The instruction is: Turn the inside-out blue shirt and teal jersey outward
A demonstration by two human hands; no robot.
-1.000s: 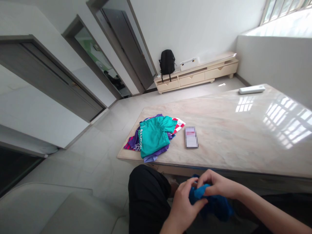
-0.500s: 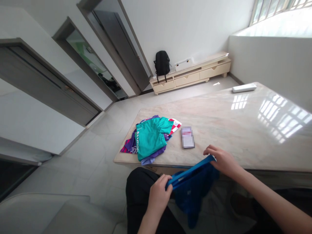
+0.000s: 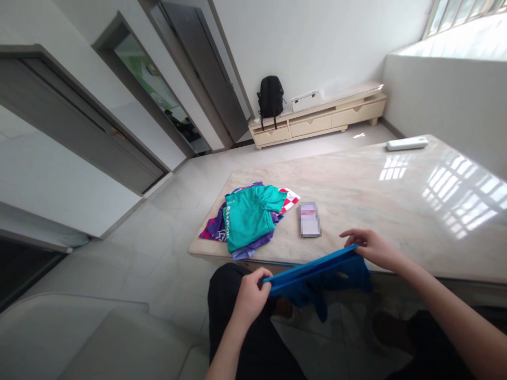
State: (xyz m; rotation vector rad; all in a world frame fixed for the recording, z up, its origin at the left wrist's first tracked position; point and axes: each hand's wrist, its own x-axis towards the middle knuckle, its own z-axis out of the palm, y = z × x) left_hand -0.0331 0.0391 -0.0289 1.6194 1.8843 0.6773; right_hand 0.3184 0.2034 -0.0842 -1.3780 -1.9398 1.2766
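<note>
Just below the near edge of the glossy beige marble table (image 3: 396, 206), we hold a bright blue cloth garment (image 3: 317, 274) stretched between both hands. Our left hand (image 3: 250, 296) is closed in a fist around its left end; our right hand (image 3: 372, 248) pinches the right end, remaining fingers loosely spread. A teal folded shirt (image 3: 247, 216) tops the pile nearby.

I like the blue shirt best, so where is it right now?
The blue shirt is low in the head view, stretched between the left hand and right hand, just in front of the table edge.
</note>
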